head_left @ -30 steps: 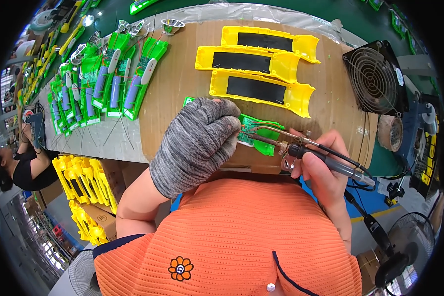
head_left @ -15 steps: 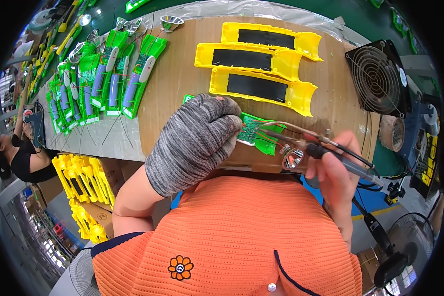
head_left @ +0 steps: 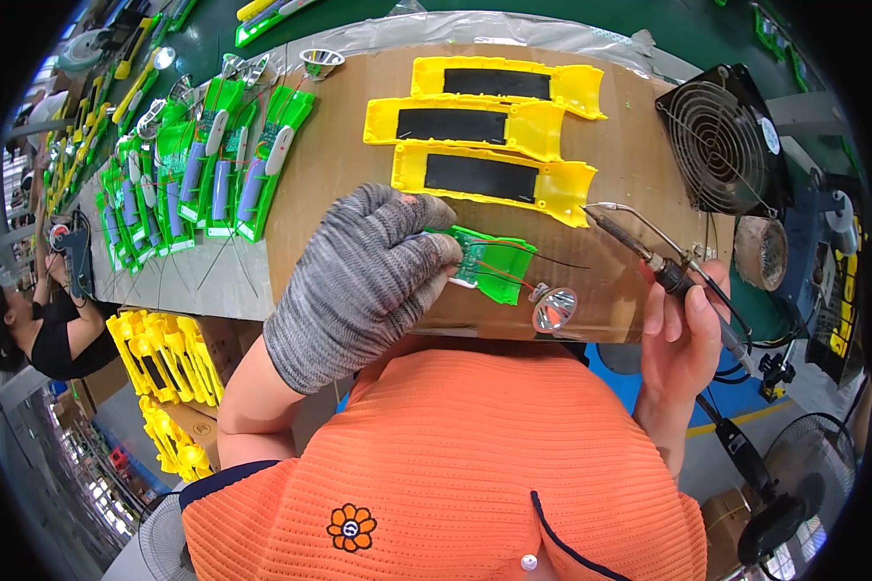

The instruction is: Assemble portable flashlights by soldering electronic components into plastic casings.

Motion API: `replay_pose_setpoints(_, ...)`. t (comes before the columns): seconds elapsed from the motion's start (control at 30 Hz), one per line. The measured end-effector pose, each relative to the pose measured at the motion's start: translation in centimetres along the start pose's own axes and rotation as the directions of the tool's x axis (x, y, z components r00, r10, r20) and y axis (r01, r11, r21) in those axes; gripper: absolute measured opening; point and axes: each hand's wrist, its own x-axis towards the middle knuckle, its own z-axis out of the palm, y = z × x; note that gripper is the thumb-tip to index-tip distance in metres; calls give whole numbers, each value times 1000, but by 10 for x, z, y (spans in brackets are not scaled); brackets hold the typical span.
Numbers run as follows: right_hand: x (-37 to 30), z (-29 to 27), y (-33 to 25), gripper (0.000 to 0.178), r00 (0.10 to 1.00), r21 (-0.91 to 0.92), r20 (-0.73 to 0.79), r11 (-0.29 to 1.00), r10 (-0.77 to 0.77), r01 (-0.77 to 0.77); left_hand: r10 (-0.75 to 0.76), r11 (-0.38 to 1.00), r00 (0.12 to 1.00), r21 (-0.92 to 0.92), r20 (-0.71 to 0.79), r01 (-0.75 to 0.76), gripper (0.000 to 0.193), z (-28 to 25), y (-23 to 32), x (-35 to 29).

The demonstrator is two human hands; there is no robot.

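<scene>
My left hand (head_left: pixel 363 276), in a grey knitted glove, is closed over one end of a green plastic lamp housing (head_left: pixel 510 276). A small green circuit board (head_left: pixel 469 255) shows beside the glove's fingertips; the end under the hand is hidden. Red and black wires run from the board, and a silvery lamp reflector (head_left: pixel 554 310) lies off the housing's right end. My bare right hand (head_left: pixel 683 339) grips a soldering iron (head_left: pixel 670 278) with a thin metal tube alongside it. The iron's tip points up and left, apart from the board, close to the nearest yellow shell (head_left: pixel 564 184).
Two more yellow shells with black pads, a middle one (head_left: pixel 535 124) and a far one (head_left: pixel 576 85), lie beyond. Several green housings (head_left: pixel 252 194) with purple cells and loose wires stand left. A black box fan (head_left: pixel 722 140) sits right. Another person (head_left: pixel 53 324) works far left.
My right hand has drawn the soldering iron away from the board, to the right, and its tip now points further up. My left hand keeps its hold on the green housing.
</scene>
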Motion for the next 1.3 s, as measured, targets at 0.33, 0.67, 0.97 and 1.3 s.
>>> replay_pose_setpoints(0.33,9,3,7,16,998,18,62,999,-29,28,285,946,957,179,-55,-271,25,45,36,46)
replay_pose_setpoints(0.67,30,31,17,16,984,-19,172,999,35,-33,-500,862,788,-298,-359,411,13,30,-14,8)
replay_pose_setpoints(0.97,33,3,4,15,965,-115,228,988,127,-103,-151,956,988,-255,-15,142,13,20,-23,44)
replay_pose_setpoints(1.3,34,0,10,17,977,-69,199,996,71,-58,-123,991,989,-40,76,126,16,28,-15,65)
